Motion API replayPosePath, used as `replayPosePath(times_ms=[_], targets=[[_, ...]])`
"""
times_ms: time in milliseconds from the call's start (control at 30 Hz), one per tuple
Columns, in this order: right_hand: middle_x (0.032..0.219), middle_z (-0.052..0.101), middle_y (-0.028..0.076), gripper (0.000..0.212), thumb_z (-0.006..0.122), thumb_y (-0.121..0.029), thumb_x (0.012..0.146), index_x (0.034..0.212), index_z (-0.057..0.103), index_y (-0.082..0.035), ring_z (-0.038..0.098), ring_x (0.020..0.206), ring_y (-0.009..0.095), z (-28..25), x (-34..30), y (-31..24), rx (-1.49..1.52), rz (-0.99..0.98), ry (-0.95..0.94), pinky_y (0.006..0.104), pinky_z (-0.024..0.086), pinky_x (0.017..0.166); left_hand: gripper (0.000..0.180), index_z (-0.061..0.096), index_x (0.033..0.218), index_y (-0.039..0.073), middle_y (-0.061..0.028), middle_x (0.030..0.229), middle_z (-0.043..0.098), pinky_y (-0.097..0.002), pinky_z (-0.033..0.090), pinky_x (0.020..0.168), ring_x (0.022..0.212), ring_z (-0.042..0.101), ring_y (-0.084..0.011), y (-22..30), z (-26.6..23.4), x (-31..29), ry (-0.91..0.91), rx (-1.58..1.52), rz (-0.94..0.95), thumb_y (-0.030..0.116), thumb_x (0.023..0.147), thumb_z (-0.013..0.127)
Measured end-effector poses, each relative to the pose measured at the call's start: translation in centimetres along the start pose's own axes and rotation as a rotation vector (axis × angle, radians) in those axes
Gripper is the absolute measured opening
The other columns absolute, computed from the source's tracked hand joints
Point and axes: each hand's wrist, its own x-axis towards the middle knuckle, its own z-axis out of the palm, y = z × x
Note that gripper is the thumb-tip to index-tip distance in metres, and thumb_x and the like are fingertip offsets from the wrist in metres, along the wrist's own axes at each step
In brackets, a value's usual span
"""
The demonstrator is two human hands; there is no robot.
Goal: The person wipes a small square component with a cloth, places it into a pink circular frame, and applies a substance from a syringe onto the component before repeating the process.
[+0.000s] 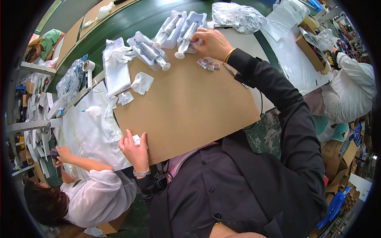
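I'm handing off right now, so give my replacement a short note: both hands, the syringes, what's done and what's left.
Left hand: rests on the cardboard sheet, closed on a white wipe.
Right hand: fingers on a syringe in its white tray.
Two more trayed syringes lie beside it; small grey squares sit near the right wrist.
Done: cannot tell.
Left: all three syringes still lie in trays.

Matt brown cardboard sheet (186,103) is seen under both hands, smooth, unprinted. Glossy clear-plastic syringe (186,39) at the right hand (212,43), seated in a white moulded plastic tray (198,18). Small dull grey squares (208,63) just below that hand. Crumpled white tissue (137,139) under the left hand (135,148). Shiny crinkled film bag (236,16) beyond the right hand.
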Motion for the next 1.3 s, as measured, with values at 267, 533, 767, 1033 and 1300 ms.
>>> replayPosePath(times_ms=[267, 533, 767, 1033, 1300], targets=[[0.088, 0.066, 0.004, 0.019, 0.072, -0.024, 0.083, 0.093, 0.071, -0.008, 0.062, 0.075, 0.023, -1.7, -2.6, -0.8, -0.026, -0.155, 0.015, 0.035, 0.049, 0.073, 0.066, 0.055, 0.133, -0.01, -0.0185, 0.099, 0.062, -0.0466, 0.037, 0.103, 0.12, 0.045, -0.0402, 0.2, 0.2, 0.2, -0.034, -0.025, 0.006, 0.032, 0.087, 0.076], [0.086, 0.066, 0.004, 0.022, 0.072, -0.028, 0.082, 0.095, 0.073, -0.01, 0.063, 0.076, 0.023, -3.3, 4.4, -3.0, -0.047, -0.099, -0.084, 0.0362, 0.049, 0.073, 0.066, 0.054, 0.133, -0.011, -0.0189, 0.098, 0.061, -0.0467, 0.037, 0.104, 0.121, 0.045, -0.0406, 0.1, -0.2, 0.6, -0.016, -0.044, 0.0, 0.03, 0.086, 0.077], [0.091, 0.068, 0.003, 0.021, 0.073, -0.028, 0.083, 0.099, 0.075, -0.015, 0.066, 0.091, 0.022, 0.1, 8.7, -3.5, -0.26, -0.112, -0.216, 0.0372, 0.046, 0.082, 0.066, 0.054, 0.134, -0.01, -0.0189, 0.097, 0.061, -0.0473, 0.038, 0.103, 0.123, 0.044, -0.0413, 0.4, -0.1, 0.0, -0.005, -0.069, -0.015, 0.028, 0.086, 0.078], [0.096, 0.068, 0.0, 0.017, 0.071, -0.026, 0.082, 0.098, 0.075, -0.02, 0.066, 0.1, 0.019, 2.0, 10.3, -3.4, -0.44, -0.17, -0.311, 0.0378, 0.04, 0.088, 0.064, 0.056, 0.133, -0.01, -0.0179, 0.098, 0.063, -0.0446, 0.037, 0.103, 0.123, 0.045, -0.038, 0.4, -0.2, 0.1, -0.005, -0.061, -0.032, 0.028, 0.086, 0.077], [0.091, 0.067, -0.002, 0.011, 0.068, -0.025, 0.082, 0.089, 0.072, -0.017, 0.065, 0.091, 0.018, 1.2, 9.4, -2.9, -0.351, -0.245, -0.359, 0.0367, 0.039, 0.085, 0.066, 0.055, 0.134, -0.009, -0.0186, 0.099, 0.062, -0.046, 0.037, 0.103, 0.123, 0.044, -0.0403, 0.3, 0.0, 0.2, 0.003, -0.067, -0.023, 0.027, 0.084, 0.079]])
